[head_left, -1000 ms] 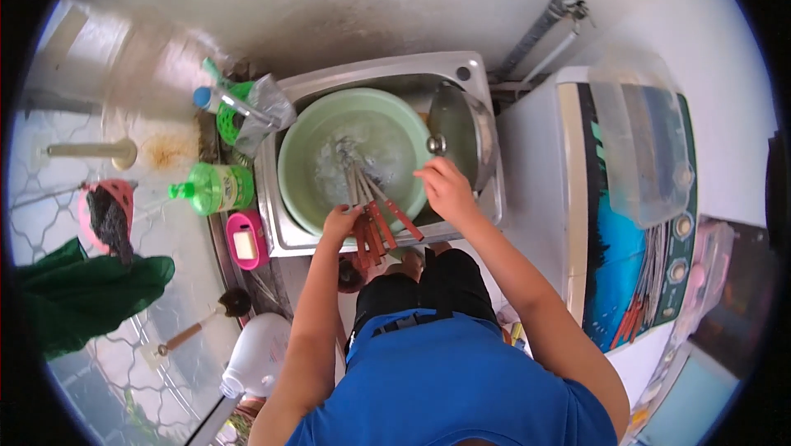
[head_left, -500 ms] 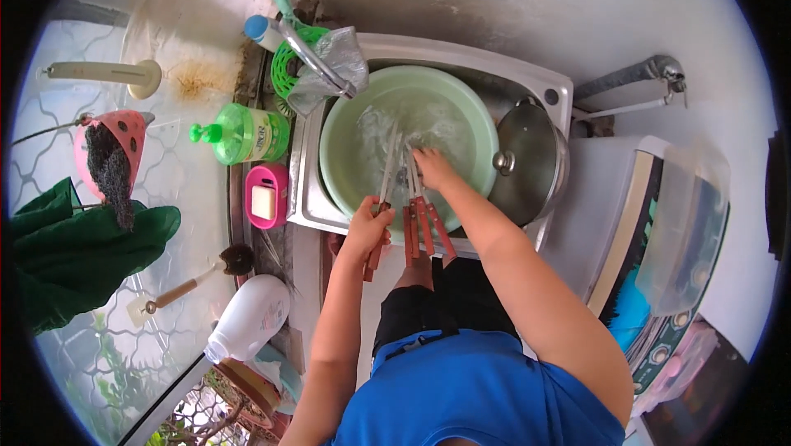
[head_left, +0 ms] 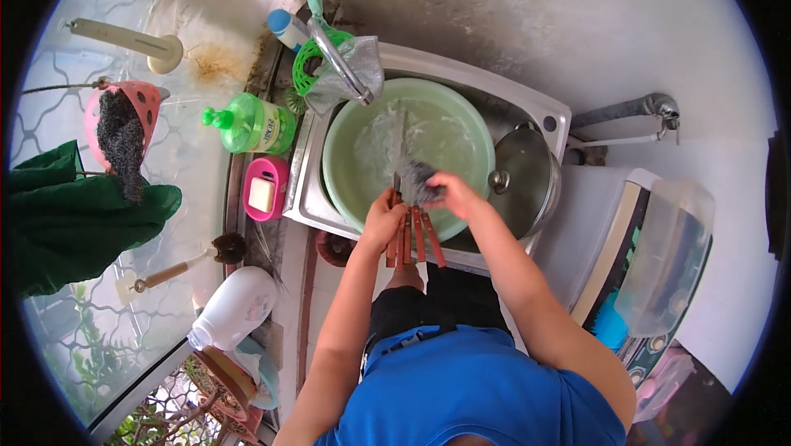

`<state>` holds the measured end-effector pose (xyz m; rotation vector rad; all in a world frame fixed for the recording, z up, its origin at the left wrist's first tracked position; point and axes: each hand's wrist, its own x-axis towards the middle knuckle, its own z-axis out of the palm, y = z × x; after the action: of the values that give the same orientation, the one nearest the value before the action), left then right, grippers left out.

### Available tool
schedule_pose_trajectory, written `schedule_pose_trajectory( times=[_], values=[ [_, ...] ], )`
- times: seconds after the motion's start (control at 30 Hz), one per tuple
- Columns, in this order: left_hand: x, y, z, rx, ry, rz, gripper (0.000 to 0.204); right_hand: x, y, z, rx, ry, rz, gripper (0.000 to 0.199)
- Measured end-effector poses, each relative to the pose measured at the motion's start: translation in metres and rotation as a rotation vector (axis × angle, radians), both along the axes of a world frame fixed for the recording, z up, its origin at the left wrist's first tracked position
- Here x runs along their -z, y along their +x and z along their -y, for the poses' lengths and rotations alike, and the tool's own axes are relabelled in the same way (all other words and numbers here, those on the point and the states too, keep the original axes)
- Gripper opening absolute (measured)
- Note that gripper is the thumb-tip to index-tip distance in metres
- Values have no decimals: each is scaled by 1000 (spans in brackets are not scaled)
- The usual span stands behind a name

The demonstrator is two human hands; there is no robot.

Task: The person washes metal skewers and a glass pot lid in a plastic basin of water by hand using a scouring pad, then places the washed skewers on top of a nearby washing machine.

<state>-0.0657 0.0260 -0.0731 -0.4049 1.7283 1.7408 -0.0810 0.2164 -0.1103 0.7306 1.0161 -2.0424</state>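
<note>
1. In the head view, a dark grey scouring pad point(head_left: 422, 180) is now held in the right hand point(head_left: 456, 196); half a second earlier no pad could be seen there, and that hand was dipped toward the water among the metal shafts.
2. The red-handled skewers point(head_left: 418, 236), earlier split into two groups, are now gathered closer together, mostly in a narrow fan.
3. The left hand point(head_left: 385, 219) is curled closed around part of the skewers, near where handles point(head_left: 432, 241) and shafts point(head_left: 400, 137) meet; exactly how many are gripped cannot be told.
4. The pad is pinched between the bent fingers of the right hand, just beside the shafts; whether they are pressed by it cannot be told.
5. The skewers are laid across the near rim of a round, pale green basin point(head_left: 339, 174), shafts over or in the rippled, clear water point(head_left: 441, 129), handles toward the body.
6. The handles are flat, reddish-brown and slender; the shafts are thin and metallic; the pad is fuzzy and irregular.
7. The basin is set in a steel sink point(head_left: 309, 203), beside a round glass lid point(head_left: 524, 167).
</note>
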Motion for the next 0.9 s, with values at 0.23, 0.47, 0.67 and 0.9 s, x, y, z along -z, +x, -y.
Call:
schedule_pose_trajectory(
  times=[0.23, 0.47, 0.67, 0.9],
  values=[
    [-13, 8, -19, 491, -579, -332, 41, 1, -17, 62, 226, 188, -164, 30],
    [-36, 46, -13, 207, -341, -332, 53, 18, -80, 34, 593, 323, -70, 11],
    [-51, 39, -4, 180, -236, 282, 38, 19, -86, 23, 633, 315, -254, 59],
    [-32, 53, 13, 157, -593, -53, 39, 52, -55, 17, 655, 1171, -619, 87]
  ],
)
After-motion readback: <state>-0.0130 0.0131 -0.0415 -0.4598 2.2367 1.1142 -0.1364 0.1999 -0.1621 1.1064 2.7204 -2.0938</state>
